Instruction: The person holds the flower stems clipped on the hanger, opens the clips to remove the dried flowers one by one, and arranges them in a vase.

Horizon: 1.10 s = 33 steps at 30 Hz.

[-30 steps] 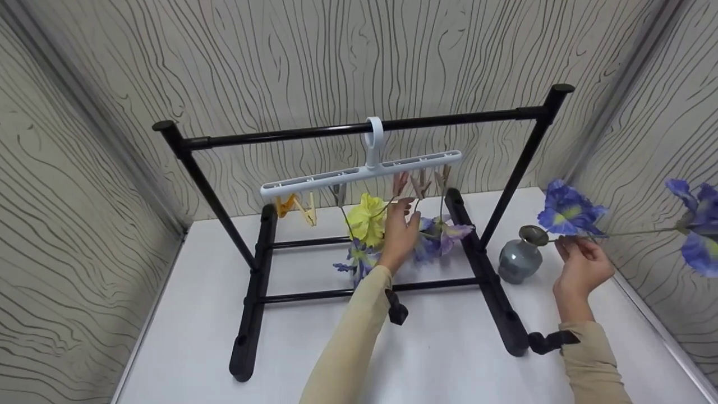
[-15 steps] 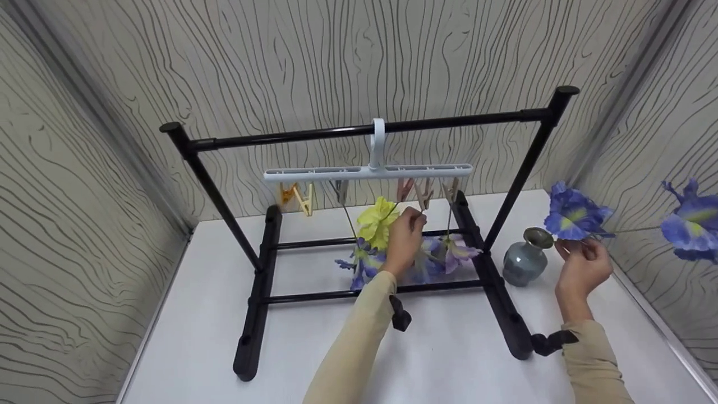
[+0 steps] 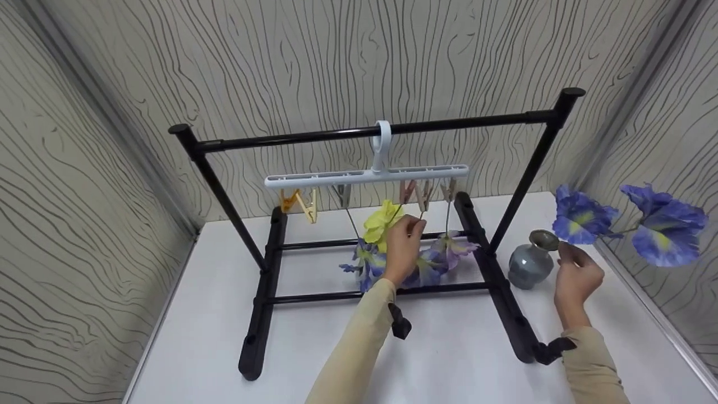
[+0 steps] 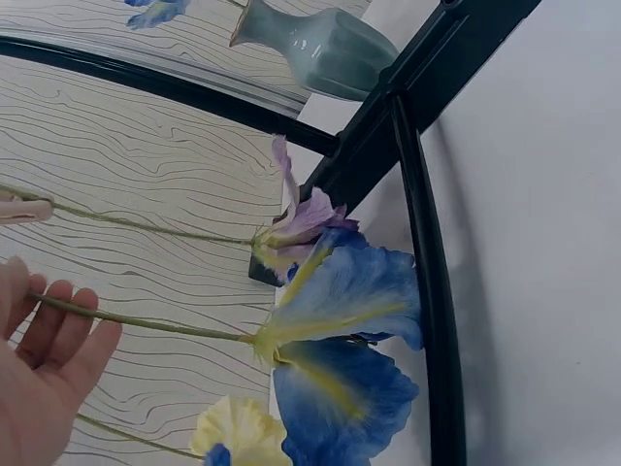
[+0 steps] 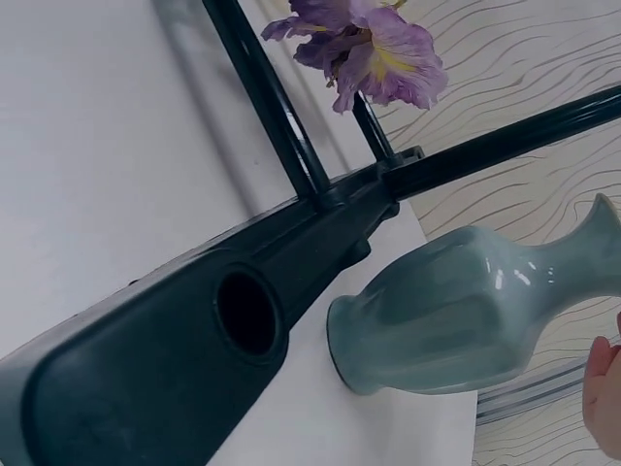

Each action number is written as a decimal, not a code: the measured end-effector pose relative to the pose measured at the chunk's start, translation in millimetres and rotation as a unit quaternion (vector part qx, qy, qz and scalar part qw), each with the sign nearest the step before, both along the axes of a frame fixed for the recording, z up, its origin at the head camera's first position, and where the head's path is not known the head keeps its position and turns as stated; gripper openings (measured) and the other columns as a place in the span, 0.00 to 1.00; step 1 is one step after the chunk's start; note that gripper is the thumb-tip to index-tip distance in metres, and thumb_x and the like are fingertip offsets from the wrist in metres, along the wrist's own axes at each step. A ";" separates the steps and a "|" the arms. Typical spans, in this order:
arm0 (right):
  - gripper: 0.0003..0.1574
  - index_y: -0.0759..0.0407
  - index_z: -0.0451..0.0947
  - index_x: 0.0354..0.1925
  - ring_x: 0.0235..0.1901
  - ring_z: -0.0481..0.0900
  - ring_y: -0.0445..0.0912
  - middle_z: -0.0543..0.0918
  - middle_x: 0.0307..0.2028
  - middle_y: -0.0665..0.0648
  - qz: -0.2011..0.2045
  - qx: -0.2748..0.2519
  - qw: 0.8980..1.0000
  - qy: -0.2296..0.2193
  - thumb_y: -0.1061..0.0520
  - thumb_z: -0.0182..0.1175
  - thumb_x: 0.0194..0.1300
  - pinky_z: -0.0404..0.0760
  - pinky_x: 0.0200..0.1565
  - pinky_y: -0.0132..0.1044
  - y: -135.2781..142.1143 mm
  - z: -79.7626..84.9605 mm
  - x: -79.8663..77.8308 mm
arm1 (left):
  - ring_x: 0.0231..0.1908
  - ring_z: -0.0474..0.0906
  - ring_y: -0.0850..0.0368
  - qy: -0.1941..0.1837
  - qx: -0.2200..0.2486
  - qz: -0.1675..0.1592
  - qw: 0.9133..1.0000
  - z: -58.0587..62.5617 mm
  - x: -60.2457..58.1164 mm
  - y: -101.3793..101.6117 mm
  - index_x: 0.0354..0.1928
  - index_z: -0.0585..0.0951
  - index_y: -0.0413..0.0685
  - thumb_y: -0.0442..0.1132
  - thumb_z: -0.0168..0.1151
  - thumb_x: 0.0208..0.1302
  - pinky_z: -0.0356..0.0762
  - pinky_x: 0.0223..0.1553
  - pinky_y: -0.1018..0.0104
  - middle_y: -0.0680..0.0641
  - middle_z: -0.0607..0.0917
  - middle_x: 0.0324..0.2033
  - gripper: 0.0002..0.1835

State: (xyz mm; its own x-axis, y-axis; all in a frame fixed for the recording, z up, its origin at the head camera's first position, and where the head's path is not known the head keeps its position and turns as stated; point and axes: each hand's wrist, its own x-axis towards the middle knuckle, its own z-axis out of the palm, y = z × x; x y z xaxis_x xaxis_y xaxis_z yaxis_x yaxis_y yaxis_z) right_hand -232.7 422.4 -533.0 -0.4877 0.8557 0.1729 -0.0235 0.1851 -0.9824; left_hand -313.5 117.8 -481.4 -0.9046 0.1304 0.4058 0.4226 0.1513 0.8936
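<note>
In the head view my left hand (image 3: 403, 252) pinches the stem of a hanging blue artificial iris (image 4: 335, 340), thumb and fingers closed on it in the left wrist view. The bloom hangs below, close to the rack's lower bar. Beside it dangle a lilac flower (image 3: 450, 247), a yellow flower (image 3: 381, 221) and another blue iris (image 3: 367, 265). Clothespins (image 3: 424, 196) under a pale blue hanger (image 3: 314, 180) grip the stems. At the mouth of a grey-blue vase (image 3: 530, 266), my right hand (image 3: 580, 280) pinches a stem bearing blue irises (image 3: 583, 216), which lean out rightward.
A black rack (image 3: 513, 179) stands on the white table (image 3: 449, 348), with the hanger hooked over its top bar. Orange (image 3: 289, 200) and yellow (image 3: 308, 209) clothespins hang at the left with no flower. The vase stands just right of the rack's right foot.
The outer blue iris has swung leftward, closer to the vase. My right hand has shifted slightly toward the vase mouth. My left hand has lowered a little, and the hanger has swung.
</note>
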 end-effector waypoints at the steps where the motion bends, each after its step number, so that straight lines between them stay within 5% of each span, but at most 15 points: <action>1: 0.17 0.69 0.85 0.50 0.32 0.78 0.29 0.78 0.23 0.27 0.005 -0.003 1.000 0.005 0.56 0.66 0.72 0.77 0.36 0.20 -0.5 -1.3 0.4 | 0.30 0.73 0.66 -0.009 0.004 -0.002 1.000 -0.9 1.4 -0.2 0.38 0.83 0.38 0.34 0.61 0.76 0.75 0.35 0.69 0.51 0.82 0.29 0.08; 6: 0.14 0.68 0.84 0.47 0.35 0.78 0.34 0.80 0.26 0.32 0.020 -0.026 0.999 0.026 0.57 0.63 0.74 0.78 0.35 0.19 -10.3 -6.7 5.3 | 0.30 0.72 0.66 -0.027 0.000 0.003 1.000 -6.4 5.8 -0.3 0.40 0.83 0.38 0.34 0.60 0.76 0.74 0.35 0.69 0.50 0.83 0.31 0.07; 10: 0.13 0.65 0.81 0.39 0.27 0.77 0.33 0.79 0.22 0.33 0.038 0.001 0.999 0.008 0.55 0.59 0.76 0.77 0.32 0.20 -29.5 -12.5 12.2 | 0.37 0.80 0.62 -0.022 -0.009 0.003 1.000 -11.7 8.4 -0.1 0.41 0.83 0.39 0.33 0.60 0.76 0.79 0.41 0.67 0.48 0.85 0.36 0.05; 15: 0.19 0.77 0.79 0.39 0.21 0.80 0.33 0.81 0.19 0.39 0.129 0.012 0.991 0.025 0.58 0.56 0.79 0.80 0.28 0.24 -66.6 0.5 14.1 | 0.41 0.82 0.56 -0.015 -0.017 -0.008 1.000 -19.4 12.0 0.9 0.41 0.82 0.38 0.32 0.59 0.76 0.80 0.46 0.65 0.47 0.85 0.37 0.05; 18: 0.19 0.78 0.79 0.38 0.23 0.84 0.38 0.84 0.21 0.49 0.210 0.006 0.976 0.055 0.60 0.55 0.79 0.83 0.29 0.28 -93.7 23.3 15.1 | 0.40 0.82 0.58 -0.016 -0.024 -0.010 1.000 -23.3 13.8 1.2 0.40 0.83 0.38 0.31 0.60 0.75 0.81 0.46 0.65 0.46 0.86 0.37 0.05; 23: 0.18 0.79 0.79 0.42 0.31 0.89 0.46 0.89 0.31 0.60 0.344 0.015 0.935 0.083 0.62 0.53 0.81 0.87 0.37 0.37 -134.1 57.2 19.3 | 0.36 0.82 0.60 -0.004 -0.045 -0.011 0.999 -26.0 14.9 -2.4 0.39 0.84 0.39 0.32 0.62 0.74 0.82 0.43 0.68 0.47 0.86 0.34 0.05; 29: 0.19 0.84 0.77 0.49 0.40 0.89 0.44 0.89 0.40 0.67 0.396 0.029 0.910 0.122 0.63 0.51 0.81 0.87 0.44 0.38 -159.5 75.3 20.7 | 0.35 0.83 0.62 0.013 -0.073 0.003 0.997 -27.9 17.0 -6.7 0.39 0.86 0.38 0.36 0.64 0.74 0.81 0.39 0.70 0.49 0.88 0.32 0.08; 33: 0.23 0.83 0.72 0.59 0.51 0.86 0.45 0.83 0.53 0.76 0.441 0.015 0.891 0.106 0.61 0.48 0.83 0.84 0.53 0.39 -169.4 80.3 15.3 | 0.33 0.81 0.65 0.014 -0.052 -0.010 0.998 -29.4 20.1 -9.9 0.38 0.87 0.38 0.35 0.64 0.74 0.80 0.37 0.71 0.49 0.88 0.32 0.07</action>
State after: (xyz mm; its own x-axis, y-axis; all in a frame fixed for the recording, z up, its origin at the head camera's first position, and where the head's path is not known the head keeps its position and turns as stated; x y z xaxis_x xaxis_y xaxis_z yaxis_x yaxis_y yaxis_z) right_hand -217.4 253.0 -452.7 -0.9217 0.1484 0.3584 -0.3582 0.0289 -0.9332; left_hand -293.4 107.8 -510.8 -0.8899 0.1914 0.4140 0.4510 0.2339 0.8613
